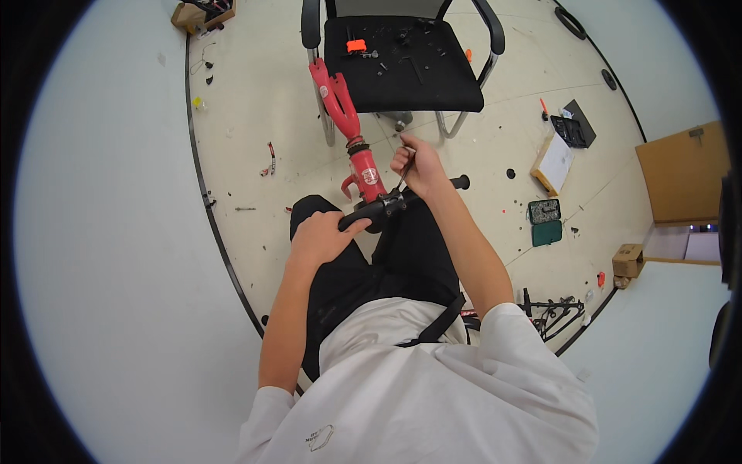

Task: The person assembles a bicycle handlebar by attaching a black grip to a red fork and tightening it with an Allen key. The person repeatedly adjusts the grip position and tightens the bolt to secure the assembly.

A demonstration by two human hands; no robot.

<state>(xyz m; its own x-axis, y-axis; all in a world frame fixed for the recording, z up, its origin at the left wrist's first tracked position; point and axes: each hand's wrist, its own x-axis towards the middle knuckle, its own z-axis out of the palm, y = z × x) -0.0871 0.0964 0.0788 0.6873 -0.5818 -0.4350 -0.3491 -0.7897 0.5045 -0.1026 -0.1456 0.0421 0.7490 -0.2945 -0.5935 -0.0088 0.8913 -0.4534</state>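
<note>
My left hand (318, 238) is closed around the left part of a black handlebar (359, 217), which lies across my lap. The handlebar sits in a black stem clamp (393, 202). Beyond the clamp a red head tube (367, 172) leads to a red bicycle fork (345, 116), whose prongs reach the chair's front left corner. Above the clamp my right hand (420, 166) is closed on a thin dark tool, apparently a hex key (403, 178). Its lower end meets the clamp; the exact contact point is too small to make out.
A black chair (456, 85) stands ahead, with small screws, tools and an orange item (356, 46) on its seat. To the right on the floor lie a green tool case (546, 233), a white board (553, 164) and black bike parts (556, 313). A white wall rises at left.
</note>
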